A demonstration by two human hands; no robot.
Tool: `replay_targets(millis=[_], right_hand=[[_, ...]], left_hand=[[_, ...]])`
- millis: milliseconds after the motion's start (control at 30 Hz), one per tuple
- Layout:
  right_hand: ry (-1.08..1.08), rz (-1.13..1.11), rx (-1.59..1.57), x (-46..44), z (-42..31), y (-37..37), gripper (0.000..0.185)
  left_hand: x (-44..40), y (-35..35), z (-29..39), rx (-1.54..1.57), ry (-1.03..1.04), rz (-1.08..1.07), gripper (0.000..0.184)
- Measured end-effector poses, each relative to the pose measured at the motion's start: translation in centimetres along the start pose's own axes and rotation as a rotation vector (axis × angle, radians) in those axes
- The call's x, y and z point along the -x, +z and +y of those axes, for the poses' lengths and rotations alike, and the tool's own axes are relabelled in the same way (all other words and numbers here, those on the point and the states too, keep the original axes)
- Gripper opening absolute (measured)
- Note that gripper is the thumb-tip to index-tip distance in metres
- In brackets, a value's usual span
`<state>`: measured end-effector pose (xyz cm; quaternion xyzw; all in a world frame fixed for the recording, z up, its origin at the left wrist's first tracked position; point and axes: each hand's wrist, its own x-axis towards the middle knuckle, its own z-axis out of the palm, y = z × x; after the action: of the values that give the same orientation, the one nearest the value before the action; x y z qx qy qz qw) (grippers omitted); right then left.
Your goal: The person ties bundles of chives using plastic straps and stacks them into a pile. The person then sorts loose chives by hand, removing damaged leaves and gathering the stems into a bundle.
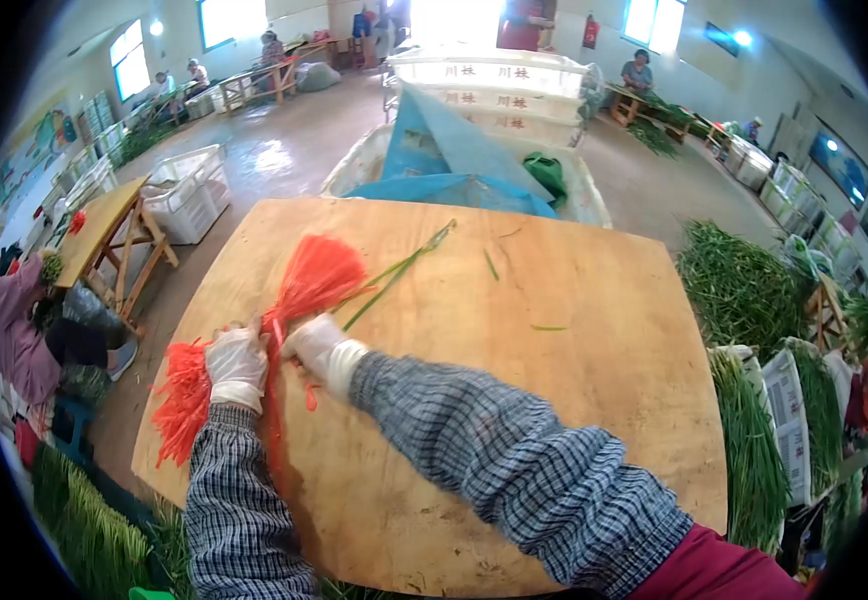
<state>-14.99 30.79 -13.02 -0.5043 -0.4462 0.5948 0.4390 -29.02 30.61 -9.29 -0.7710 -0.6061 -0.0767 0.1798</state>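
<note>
Here's the left hand (235,365), gloved, closed around the red plastic strand bundle (321,273) at the left of the wooden surface (574,375). One tuft fans out beyond the knuckles, the other spills left over the surface's edge. The right hand (320,346), gloved too, is tucked in just beside the bundle's narrow neck, fingers curled; whether they pinch a strand, I cannot tell.

Right by that upper tuft, long green stalks (406,268) slant away across the wood, closest clutter to the work, with a short green scrap (548,328) well off to the right. Past the far edge, a blue plastic sheet (449,165) drapes into a white tub (586,190), a green bag (546,177) beside it, stacked white crates (494,92) behind. Over on the right, a big heap of green stalks (744,285); on the left, a seated person (22,325) near a wooden bench (104,232).
</note>
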Motion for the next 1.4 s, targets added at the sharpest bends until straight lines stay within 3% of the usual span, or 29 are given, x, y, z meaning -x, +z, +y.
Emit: replay_targets(millis=[133, 200, 267, 333, 367, 433, 467, 533, 633, 700, 800, 933, 1000, 1267, 1400], right_hand=[[-0.855, -0.109, 1.109, 5.3, 1.0, 2.1, 0.006], [-0.94, -0.256, 0.862, 9.7, 1.0, 1.5, 0.009], [-0.49, -0.303, 0.412, 16.5, -2.6, -1.4, 0.012], [0.029, -0.203, 0.054, 23.6, -7.2, -5.4, 0.016], [0.134, -0.119, 0.009, 26.2, -8.4, -7.8, 0.015], [-0.038, 0.196, 0.08, 31.5, -10.1, -11.9, 0.013], [-0.065, 0.319, -0.054, 33.6, -9.9, -14.0, 0.015], [-0.231, 0.562, 0.006, 37.7, -9.4, -17.5, 0.012], [-0.25, 0.76, -0.349, 41.8, -8.0, -20.5, 0.011], [-0.304, 0.924, -0.456, 42.7, -6.2, -21.8, 0.009], [-0.208, 1.093, -0.528, 41.8, -2.1, -22.9, 0.01], [-0.099, 1.172, -0.702, 37.9, 2.3, -23.5, 0.011], [-0.078, 1.082, -0.807, 35.7, 3.9, -23.6, 0.008], [-0.174, 1.047, -1.197, 30.8, 3.2, -21.8, 0.013], [-0.239, 1.042, -1.242, 29.6, 3.4, -22.0, 0.011]], left_hand=[[-1.6, 3.7, -0.2, -0.13, -0.022, 0.001, 0.025], [-1.7, 4.3, -0.5, -0.112, -0.017, 0.066, 0.021], [-1.7, 4.2, -0.3, -0.119, -0.043, 0.024, 0.021], [-1.6, 3.4, 0.3, -0.09, -0.082, -0.034, 0.025], [-1.5, 2.2, 0.7, -0.073, -0.11, -0.058, 0.026], [-0.6, -0.3, 1.9, -0.045, -0.17, -0.06, 0.029], [0.0, -1.6, 2.7, -0.041, -0.153, 0.021, 0.029], [1.5, -3.6, 4.2, -0.034, -0.106, 0.172, 0.031], [4.4, -5.6, 6.3, 0.085, 0.108, 0.4, 0.03], [7.2, -7.9, 8.4, 0.177, 0.221, 0.421, 0.03], [11.5, -10.2, 11.0, 0.394, 0.368, 0.353, 0.028], [16.7, -12.2, 13.5, 0.626, 0.458, 0.192, 0.027], [18.4, -12.3, 13.9, 0.678, 0.483, 0.129, 0.026], [21.8, -13.3, 14.0, 0.758, 0.451, -0.004, 0.023], [22.4, -13.4, 14.7, 0.791, 0.423, -0.074, 0.022]])
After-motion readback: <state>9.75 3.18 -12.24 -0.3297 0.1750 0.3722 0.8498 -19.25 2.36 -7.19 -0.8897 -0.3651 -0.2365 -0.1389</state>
